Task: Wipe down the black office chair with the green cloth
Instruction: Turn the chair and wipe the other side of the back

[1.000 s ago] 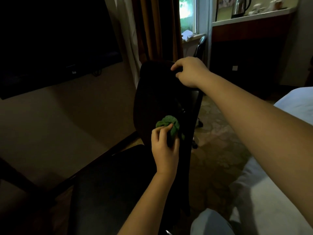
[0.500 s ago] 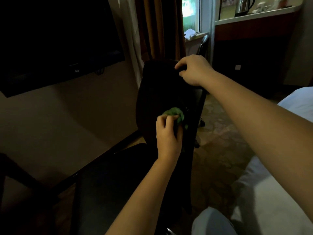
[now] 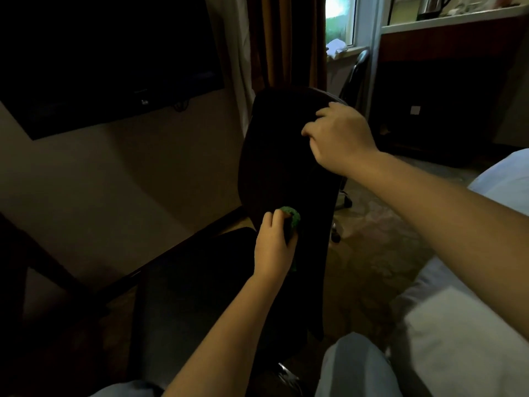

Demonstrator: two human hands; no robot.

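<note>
Dim room. The black office chair [image 3: 274, 156] stands in the centre, backrest upright and facing the person, with its seat [image 3: 200, 282] nearer and lower left. The left hand [image 3: 273, 245] is low on the backrest, its grip closed round the green cloth [image 3: 292, 217]. The cloth is bunched up, mostly hidden under the fingers [image 3: 269, 222], and pressed against the lower middle of the backrest just above the seat. The right hand [image 3: 340, 136] is on the upper right of the backrest, near the top edge, with its grip curled on the chair and the thumb pointing left. Both forearms are bare. The chair's casters [image 3: 336, 239] show on the patterned floor [image 3: 386, 239] to the right of the backrest. A dark table [image 3: 171, 253] edge runs diagonally on the left, just beside the seat. A wall-mounted TV [image 3: 100, 53] is upper left and brown curtains [image 3: 286, 38] hang behind the chair. A bright window [image 3: 339, 15] is far right of those. A second dark chair [image 3: 357, 73] stands below the window. A kettle [image 3: 432, 5] sits on a far right shelf [image 3: 458, 22]. A white bed [image 3: 458, 339] is near right, and the person's light-trousered knee [image 3: 352, 368] is at the bottom.
</note>
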